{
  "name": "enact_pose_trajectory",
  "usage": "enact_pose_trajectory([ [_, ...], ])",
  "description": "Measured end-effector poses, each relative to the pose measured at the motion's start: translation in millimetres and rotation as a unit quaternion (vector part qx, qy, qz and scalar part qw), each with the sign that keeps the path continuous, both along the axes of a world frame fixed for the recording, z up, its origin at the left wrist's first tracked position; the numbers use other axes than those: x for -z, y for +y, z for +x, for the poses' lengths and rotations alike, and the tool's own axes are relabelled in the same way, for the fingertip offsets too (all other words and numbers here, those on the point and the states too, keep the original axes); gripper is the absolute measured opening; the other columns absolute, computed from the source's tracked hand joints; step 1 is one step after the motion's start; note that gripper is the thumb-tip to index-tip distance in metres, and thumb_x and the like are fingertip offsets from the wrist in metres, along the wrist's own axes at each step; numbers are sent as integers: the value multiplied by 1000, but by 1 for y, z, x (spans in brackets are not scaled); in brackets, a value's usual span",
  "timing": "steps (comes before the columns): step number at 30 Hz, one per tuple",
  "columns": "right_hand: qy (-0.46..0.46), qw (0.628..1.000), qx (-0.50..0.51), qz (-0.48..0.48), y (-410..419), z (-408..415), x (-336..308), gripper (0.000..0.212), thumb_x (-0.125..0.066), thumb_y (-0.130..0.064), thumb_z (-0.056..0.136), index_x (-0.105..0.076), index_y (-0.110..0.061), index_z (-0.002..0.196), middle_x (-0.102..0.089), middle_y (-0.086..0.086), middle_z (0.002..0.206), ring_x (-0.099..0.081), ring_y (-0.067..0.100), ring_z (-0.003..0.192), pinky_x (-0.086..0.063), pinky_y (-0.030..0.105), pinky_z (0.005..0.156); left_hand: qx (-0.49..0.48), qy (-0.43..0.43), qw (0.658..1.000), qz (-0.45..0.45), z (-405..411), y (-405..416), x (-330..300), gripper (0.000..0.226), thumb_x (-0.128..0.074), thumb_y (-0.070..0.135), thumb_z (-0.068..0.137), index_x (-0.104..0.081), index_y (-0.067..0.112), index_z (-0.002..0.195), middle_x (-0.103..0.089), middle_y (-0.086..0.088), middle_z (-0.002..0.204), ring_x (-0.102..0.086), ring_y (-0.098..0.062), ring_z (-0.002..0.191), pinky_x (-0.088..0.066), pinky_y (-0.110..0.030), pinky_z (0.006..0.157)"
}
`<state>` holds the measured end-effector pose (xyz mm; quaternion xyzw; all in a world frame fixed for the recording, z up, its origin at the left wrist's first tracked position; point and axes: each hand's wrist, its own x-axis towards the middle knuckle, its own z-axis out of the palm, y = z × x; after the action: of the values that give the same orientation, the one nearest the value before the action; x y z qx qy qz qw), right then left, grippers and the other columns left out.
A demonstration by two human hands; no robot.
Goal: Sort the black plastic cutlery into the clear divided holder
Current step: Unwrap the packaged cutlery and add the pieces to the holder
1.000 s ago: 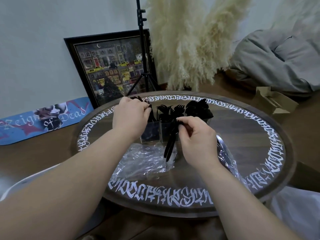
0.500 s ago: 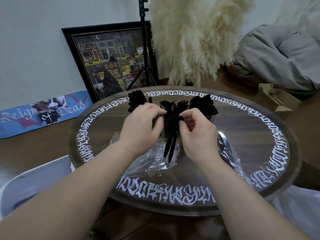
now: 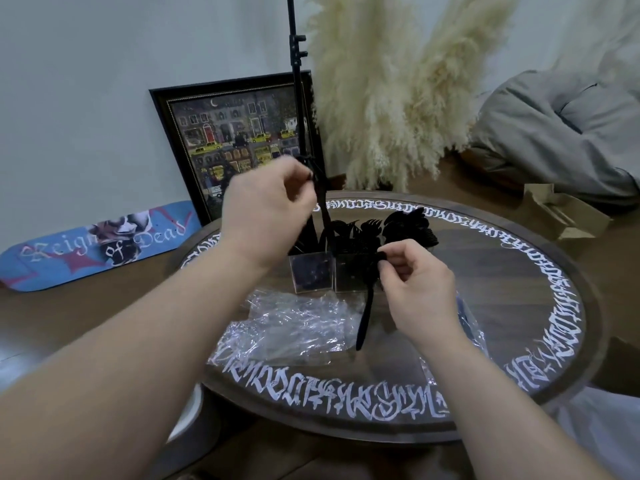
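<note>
The clear divided holder (image 3: 311, 273) stands at the middle of the round table, with black forks (image 3: 358, 230) and spoons (image 3: 408, 226) upright in its compartments. My left hand (image 3: 268, 211) is raised above the holder's left side and pinches a black cutlery piece (image 3: 321, 206) by its top, so it hangs down toward the left compartment; hand and piece are blurred. Just right of the holder, my right hand (image 3: 417, 292) pinches the head of another black piece (image 3: 363, 323), whose handle hangs down over the table.
A crumpled clear plastic bag (image 3: 294, 327) lies in front of the holder. The table has a lettered rim (image 3: 346, 396). Behind stand a tripod (image 3: 296, 81), a framed picture (image 3: 239, 140) and pampas grass (image 3: 391, 116). A cardboard box (image 3: 561, 213) lies at the right.
My left hand has risen from beside my right hand, taking one black piece up over the holder. My right hand has stayed by the holder and shows one handle instead of two.
</note>
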<state>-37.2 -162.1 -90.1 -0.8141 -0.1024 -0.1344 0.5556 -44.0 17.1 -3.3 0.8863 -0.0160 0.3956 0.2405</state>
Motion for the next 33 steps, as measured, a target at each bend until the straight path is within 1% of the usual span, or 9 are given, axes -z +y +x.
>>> enact_pose_trajectory([
  [5,1,1000,11,8,-10,0,-1,31,-63,-9,88,-59,-38,78,-65,-18,74,-61,-3,74,-48,18,72,-19,-32,999,18,17,-3,-21,12,-63,23,86,-73,17,89,-62,14,73,-61,-8,70,-50,-24,73],
  [9,2,1000,15,12,-19,1,-4,25,-63,-10,88,-62,-34,81,-66,-16,75,-61,-2,75,-47,17,72,-32,23,998,52,29,-11,0,16,-61,25,90,-74,20,98,-73,5,89,-67,-16,85,-51,-29,80],
  [14,7,1000,19,7,-27,2,-4,18,-62,-11,87,-64,-29,82,-66,-15,72,-61,-1,73,-47,16,69,-55,139,988,45,40,-15,34,18,-57,30,92,-72,26,102,-73,4,94,-65,-20,92,-50,-34,81],
  [17,-1,1000,26,-8,-30,5,-3,15,-62,-12,86,-65,-26,82,-67,-11,74,-62,5,74,-48,22,71,-70,236,961,123,45,-15,47,25,-48,37,96,-68,33,111,-68,11,109,-49,-19,117,-38,-38,91],
  [20,-11,999,26,-27,-32,6,-1,15,-61,-12,87,-65,-26,83,-65,-11,75,-61,7,74,-45,21,68,-72,291,931,206,48,-17,54,34,-35,40,101,-65,37,117,-53,20,132,-28,-18,131,-25,-44,100],
  [24,-43,998,34,-35,-34,6,1,19,-61,-10,89,-65,-26,98,-60,-14,78,-57,4,75,-48,22,72,-66,244,944,213,44,-21,62,39,-32,41,100,-57,30,128,-42,10,143,-21,-18,137,-21,-45,104],
  [28,-102,993,54,-35,-38,5,4,21,-60,-5,88,-67,-22,100,-63,-11,83,-60,6,78,-52,29,75,24,147,961,231,38,-39,71,42,-50,38,91,-60,17,126,-49,-5,140,-37,-29,133,-33,-49,101],
  [31,-129,988,79,-39,-46,5,2,16,-60,-7,88,-67,-21,93,-67,-10,82,-64,10,78,-54,36,74,73,151,953,253,43,-59,73,51,-56,41,86,-57,13,129,-46,-9,143,-37,-31,135,-36,-49,104],
  [33,-165,978,118,-43,-58,5,-6,15,-62,-8,88,-67,-22,90,-65,-13,78,-62,7,73,-52,24,73,66,192,946,254,48,-69,74,58,-55,47,90,-44,18,139,-32,-4,152,-21,-24,143,-26,-44,111],
])
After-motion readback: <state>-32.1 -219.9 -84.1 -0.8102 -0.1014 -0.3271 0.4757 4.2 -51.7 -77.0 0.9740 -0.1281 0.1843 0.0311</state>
